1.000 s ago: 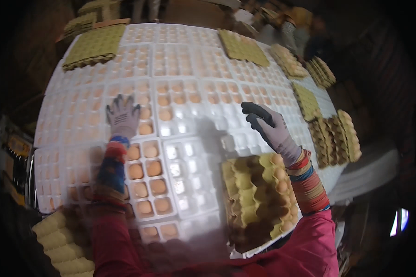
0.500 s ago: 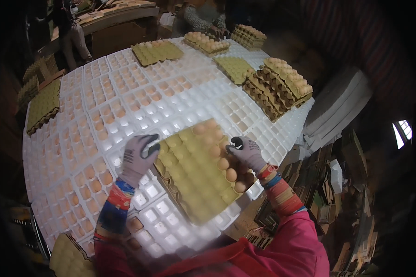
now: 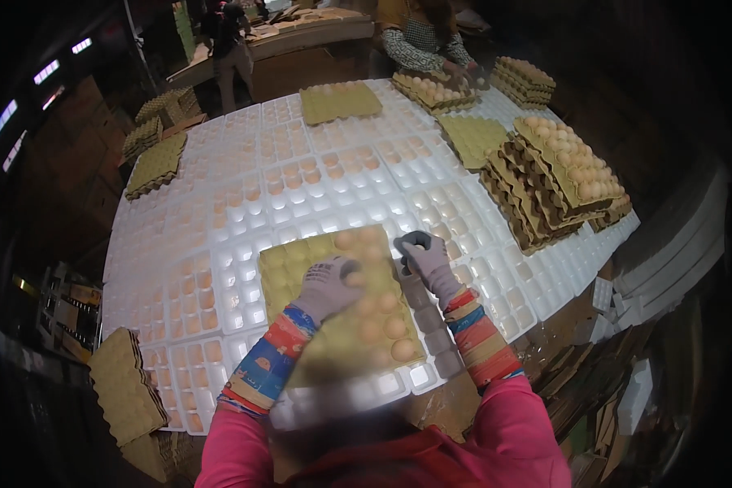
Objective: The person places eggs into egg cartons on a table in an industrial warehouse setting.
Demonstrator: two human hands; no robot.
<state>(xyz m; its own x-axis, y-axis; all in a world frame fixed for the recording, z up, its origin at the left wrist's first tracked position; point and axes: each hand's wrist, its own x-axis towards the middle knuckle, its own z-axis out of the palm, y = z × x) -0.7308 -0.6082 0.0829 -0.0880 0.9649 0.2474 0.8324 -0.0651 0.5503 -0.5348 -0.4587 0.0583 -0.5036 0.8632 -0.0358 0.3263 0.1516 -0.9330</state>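
In front of me a yellowish pulp egg tray (image 3: 289,264) lies on the white moulded trays. Brown eggs (image 3: 394,327) fill its right-hand columns, while bare cups show on its left. Above this tray, the gloved fingers of my left hand (image 3: 329,286) curl round an egg (image 3: 355,279). My right hand (image 3: 429,262), also gloved, is just beyond the tray's right edge, over the white trays. Its thumb and fingers are bent together, and what they hold is mostly hidden.
White moulded trays (image 3: 240,285) cover the table, many with eggs. Stacked pulp trays with eggs (image 3: 569,163) stand at the right. Another pulp tray (image 3: 342,103) lies at the back. A co-worker's hands (image 3: 459,71) handle eggs at the far side. More pulp trays (image 3: 126,390) rest at near left.
My left hand has moved right, from the pulp tray's left edge to over its middle, and now grips an egg. The view has shifted, and the pulp tray sits straighter.
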